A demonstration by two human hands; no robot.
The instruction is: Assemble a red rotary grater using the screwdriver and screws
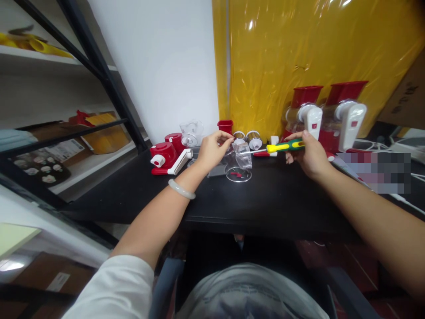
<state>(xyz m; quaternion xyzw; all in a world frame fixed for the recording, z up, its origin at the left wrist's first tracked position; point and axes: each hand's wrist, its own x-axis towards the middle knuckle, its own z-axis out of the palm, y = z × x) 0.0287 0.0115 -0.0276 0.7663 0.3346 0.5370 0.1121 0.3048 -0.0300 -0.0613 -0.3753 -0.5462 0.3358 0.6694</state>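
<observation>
My right hand (312, 155) is closed around the green and yellow handle of a screwdriver (286, 146). Its thin shaft points left, and the tip reaches a clear plastic part (244, 158) on the black table. Beside that part, my left hand (214, 150) has thumb and forefinger pinched together; anything between them is too small to make out. A round clear dish (238, 178) with small red pieces in it lies just below the clear part. Behind stand two grater drums (254, 141) with white ends and a red hopper (225, 126).
Two assembled red and white rotary graters (352, 122) stand at the right, by white cables. Red grater bodies (164, 153), a white crank handle (180, 161) and a clear housing (191, 133) sit at the left. A black-framed shelf (109, 84) rises beyond the table's left end.
</observation>
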